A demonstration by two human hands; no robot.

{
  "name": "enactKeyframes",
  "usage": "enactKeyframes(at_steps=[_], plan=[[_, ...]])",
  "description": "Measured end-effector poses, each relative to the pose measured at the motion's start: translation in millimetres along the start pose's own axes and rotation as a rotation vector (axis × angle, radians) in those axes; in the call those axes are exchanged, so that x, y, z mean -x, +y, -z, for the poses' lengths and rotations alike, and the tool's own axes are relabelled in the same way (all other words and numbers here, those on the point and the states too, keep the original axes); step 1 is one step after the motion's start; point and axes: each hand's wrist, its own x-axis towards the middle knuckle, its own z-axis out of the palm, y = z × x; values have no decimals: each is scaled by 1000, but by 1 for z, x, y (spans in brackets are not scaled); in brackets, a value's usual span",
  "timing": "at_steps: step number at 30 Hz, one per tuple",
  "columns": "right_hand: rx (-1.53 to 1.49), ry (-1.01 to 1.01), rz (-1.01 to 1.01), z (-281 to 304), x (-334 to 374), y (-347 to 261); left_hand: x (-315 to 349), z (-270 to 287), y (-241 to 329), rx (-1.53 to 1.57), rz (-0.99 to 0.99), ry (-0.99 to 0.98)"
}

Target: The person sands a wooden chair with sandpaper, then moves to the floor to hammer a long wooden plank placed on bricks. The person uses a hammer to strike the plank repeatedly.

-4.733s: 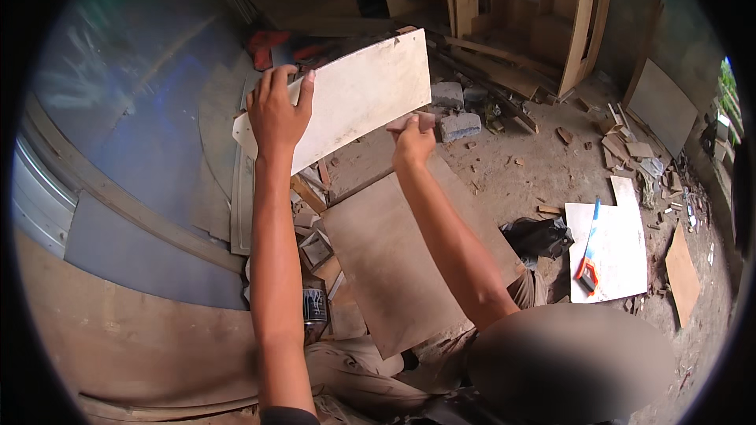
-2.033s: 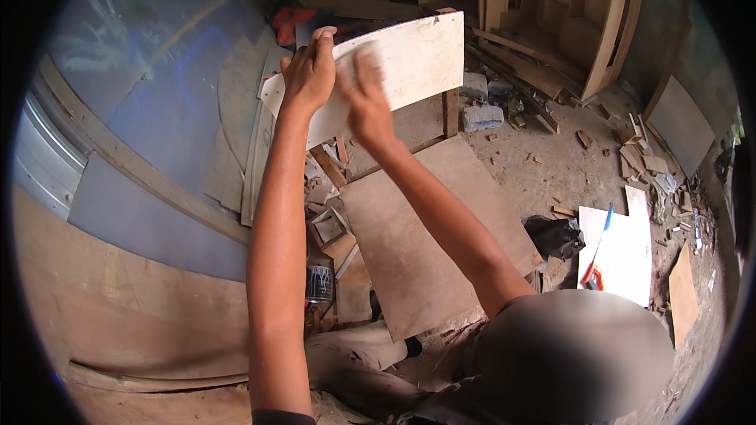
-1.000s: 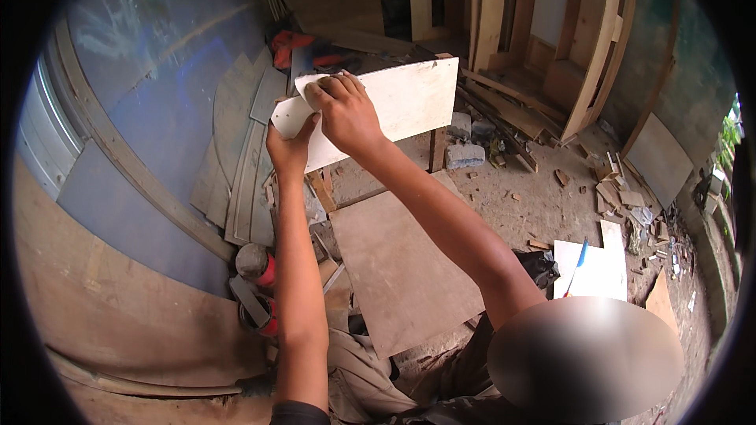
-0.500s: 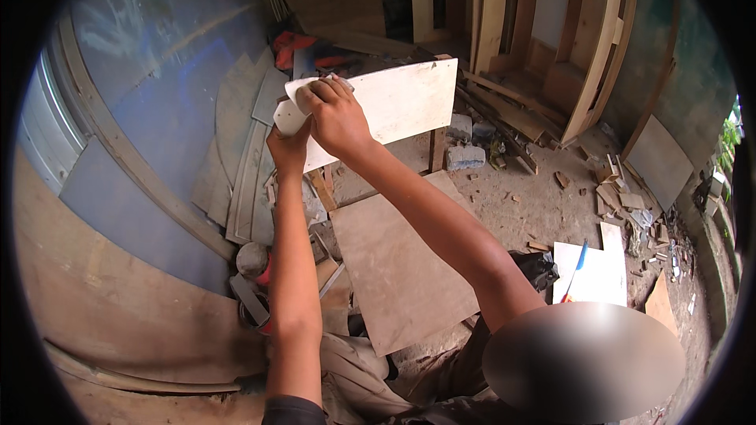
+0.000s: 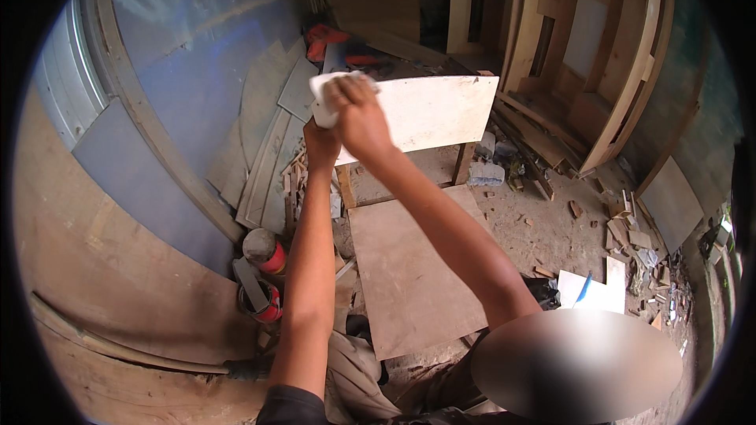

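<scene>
A long, pale, flat board (image 5: 441, 110) stands edge-up on wooden legs in front of me. My right hand (image 5: 358, 114) is closed over a whitish, bent piece (image 5: 324, 86) at the board's left end, its fingers curled across the top and slightly blurred. Whether this piece is folded paper, cloth or a pad I cannot make out. Just below it, my left hand (image 5: 321, 145) grips the board's left end, with most of its fingers hidden. Both arms stretch forward, the wrists close together.
A square plywood sheet (image 5: 425, 267) lies below my arms. Red tins (image 5: 264, 252) stand by my left forearm. Leaning boards (image 5: 264, 165) line the left wall; wooden frames (image 5: 598, 55) stand at the back right. Wood scraps (image 5: 622, 228) and a concrete block (image 5: 486, 174) litter the floor.
The view has swung left, so the scene sits farther right and lower. My right hand and the whitish piece have shifted slightly left along the board. My left hand keeps its place at the end.
</scene>
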Motion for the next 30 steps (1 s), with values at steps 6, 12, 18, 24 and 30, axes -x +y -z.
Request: enactKeyframes(at_steps=[6,12,18,24,30], plan=[[73,-159,278,-18,0,-13,-2,-2,-1,-308,-360,94],[184,-42,110,75,10,93,7,-16,30,355,8,47],[317,31,-107,163,40,167,5,-16,20,211,23,73],[273,61,-64,136,33,150,6,-9,22,172,49,48],[191,15,-12,122,35,135,6,-3,20,194,41,51]])
